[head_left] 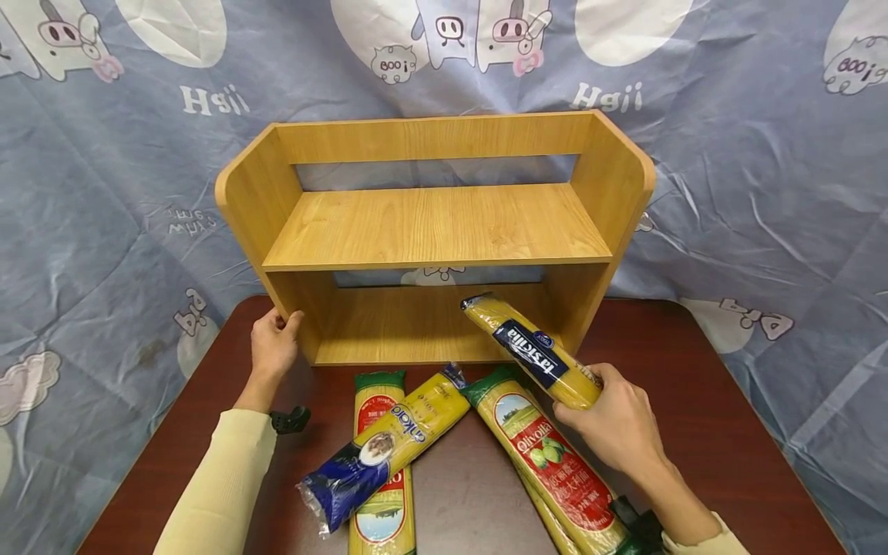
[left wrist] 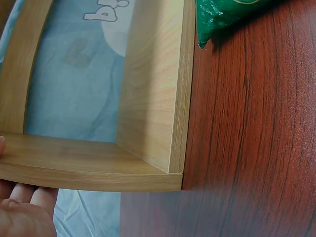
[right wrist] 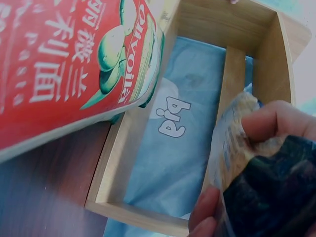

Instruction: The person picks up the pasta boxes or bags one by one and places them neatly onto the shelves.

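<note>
My left hand (head_left: 273, 347) grips the lower left side panel of a two-tier wooden shelf (head_left: 437, 227). In the left wrist view the fingers (left wrist: 43, 200) lie outside the panel, and part of the thumb shows on its inner side. My right hand (head_left: 617, 420) holds a yellow La Sicilia spaghetti pack (head_left: 530, 351) by its near end. The pack tilts, its far end in front of the lower compartment. Below it lies a red-labelled Olivoila spaghetti pack (head_left: 548, 455), also large in the right wrist view. The right wrist view shows only part of the held pack (right wrist: 229, 143).
On the dark red table (head_left: 701, 432), a blue-and-yellow Ankara-style pasta pack (head_left: 388, 447) lies across another red-labelled spaghetti pack (head_left: 381, 516). Another yellow pack shows partly under the right Olivoila pack. A blue patterned cloth (head_left: 777, 193) hangs behind the shelf.
</note>
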`<state>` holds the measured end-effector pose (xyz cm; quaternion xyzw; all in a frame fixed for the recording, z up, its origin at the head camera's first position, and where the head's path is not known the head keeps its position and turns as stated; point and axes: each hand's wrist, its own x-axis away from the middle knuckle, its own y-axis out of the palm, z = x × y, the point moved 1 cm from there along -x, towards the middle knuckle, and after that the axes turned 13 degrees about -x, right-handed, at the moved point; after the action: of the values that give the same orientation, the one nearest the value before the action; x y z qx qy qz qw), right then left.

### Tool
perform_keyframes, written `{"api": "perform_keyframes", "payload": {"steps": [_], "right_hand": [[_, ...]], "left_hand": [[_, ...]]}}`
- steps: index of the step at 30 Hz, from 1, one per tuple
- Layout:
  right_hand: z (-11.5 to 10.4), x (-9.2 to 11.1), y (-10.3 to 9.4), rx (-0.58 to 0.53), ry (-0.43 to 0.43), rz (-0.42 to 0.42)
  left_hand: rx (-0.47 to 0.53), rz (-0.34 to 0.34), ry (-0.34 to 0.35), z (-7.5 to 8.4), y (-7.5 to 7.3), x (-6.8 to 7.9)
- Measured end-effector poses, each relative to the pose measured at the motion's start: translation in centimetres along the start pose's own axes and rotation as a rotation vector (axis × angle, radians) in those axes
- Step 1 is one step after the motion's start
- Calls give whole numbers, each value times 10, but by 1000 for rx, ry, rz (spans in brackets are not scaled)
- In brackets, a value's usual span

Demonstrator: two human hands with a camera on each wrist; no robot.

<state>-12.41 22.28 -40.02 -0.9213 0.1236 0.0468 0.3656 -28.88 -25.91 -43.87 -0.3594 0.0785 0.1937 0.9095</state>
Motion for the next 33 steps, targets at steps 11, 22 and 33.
{"api": "perform_keyframes", "payload": {"steps": [11,22,33], "right_hand": [[-4,-18,17,-22,127,91],[4,-41,46,-63,214,112],[8,-56,58,-89,248,157]], "left_hand": [[-20,25,1,-1,1,2],[-23,18,6,1,1,2],[-20,27,6,-1,2,1]]}}
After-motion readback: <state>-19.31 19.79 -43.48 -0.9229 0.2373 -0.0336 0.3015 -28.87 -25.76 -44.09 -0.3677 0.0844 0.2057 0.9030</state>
